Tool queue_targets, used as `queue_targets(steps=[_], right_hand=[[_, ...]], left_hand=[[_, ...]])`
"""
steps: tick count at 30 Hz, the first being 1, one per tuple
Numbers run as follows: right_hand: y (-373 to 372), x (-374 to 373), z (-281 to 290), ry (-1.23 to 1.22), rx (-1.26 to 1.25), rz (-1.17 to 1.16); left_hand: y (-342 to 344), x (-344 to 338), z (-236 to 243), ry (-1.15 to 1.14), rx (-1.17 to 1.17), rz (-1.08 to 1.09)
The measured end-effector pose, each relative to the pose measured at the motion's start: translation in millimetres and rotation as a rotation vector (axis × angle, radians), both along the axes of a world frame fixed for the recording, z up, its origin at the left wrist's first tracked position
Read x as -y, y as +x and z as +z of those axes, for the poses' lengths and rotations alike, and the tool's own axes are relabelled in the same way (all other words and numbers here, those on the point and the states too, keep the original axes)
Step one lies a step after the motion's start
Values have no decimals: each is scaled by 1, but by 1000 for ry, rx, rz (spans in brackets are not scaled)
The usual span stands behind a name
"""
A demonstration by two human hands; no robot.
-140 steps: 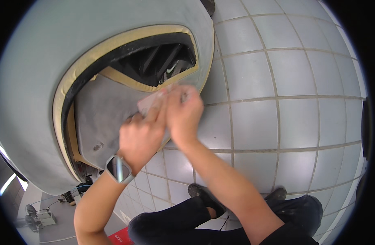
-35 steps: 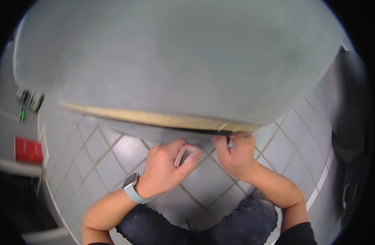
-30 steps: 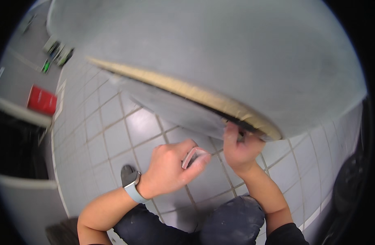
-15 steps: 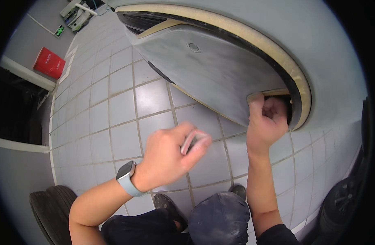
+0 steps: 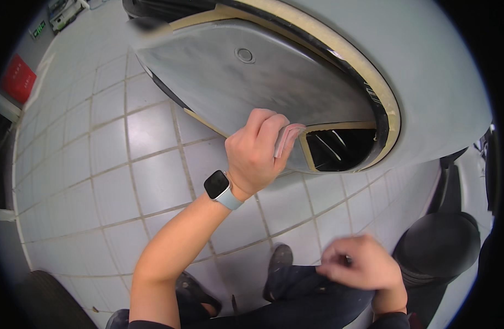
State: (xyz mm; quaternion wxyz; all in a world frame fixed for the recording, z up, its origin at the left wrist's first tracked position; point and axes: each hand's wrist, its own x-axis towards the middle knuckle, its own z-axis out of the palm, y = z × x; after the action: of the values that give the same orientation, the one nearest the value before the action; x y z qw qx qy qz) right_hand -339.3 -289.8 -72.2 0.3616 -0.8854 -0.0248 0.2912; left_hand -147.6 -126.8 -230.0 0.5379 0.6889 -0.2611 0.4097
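My left hand [image 5: 256, 151] pinches a folded pinkish sheet [image 5: 287, 140] that looks like sandpaper. It lies against the lower edge of a grey, matte car body part [image 5: 224, 82], beside a dark opening [image 5: 345, 148] in that part. Cream masking tape [image 5: 390, 112] runs along the panel's outer rim, and more tape frames the opening. Above my lap, my right hand [image 5: 367, 263] is away from the panel, fingers curled and somewhat blurred by motion. Whether anything sits inside those fingers is hidden.
Grey floor tiles [image 5: 158, 181] stretch left of the panel. A red bucket-like container [image 5: 18, 79] stands by the far left wall. A tyre [image 5: 49, 301] lies at the lower left, and a dark rounded object [image 5: 441, 244] is at the right.
My left hand has gone up to the panel's lower edge with the folded sheet. My right hand has left the opening and dropped toward my lap. The view has shifted to the right.
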Motion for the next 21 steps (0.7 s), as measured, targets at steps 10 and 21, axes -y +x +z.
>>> queue_targets(steps=[10, 21], right_hand=[[-16, -29, -50, -118, 156, 309], [-23, -21, -54, -220, 3, 337]], left_hand=[[12, 44, -31, -57, 164, 120], [1, 76, 23, -103, 332, 242]])
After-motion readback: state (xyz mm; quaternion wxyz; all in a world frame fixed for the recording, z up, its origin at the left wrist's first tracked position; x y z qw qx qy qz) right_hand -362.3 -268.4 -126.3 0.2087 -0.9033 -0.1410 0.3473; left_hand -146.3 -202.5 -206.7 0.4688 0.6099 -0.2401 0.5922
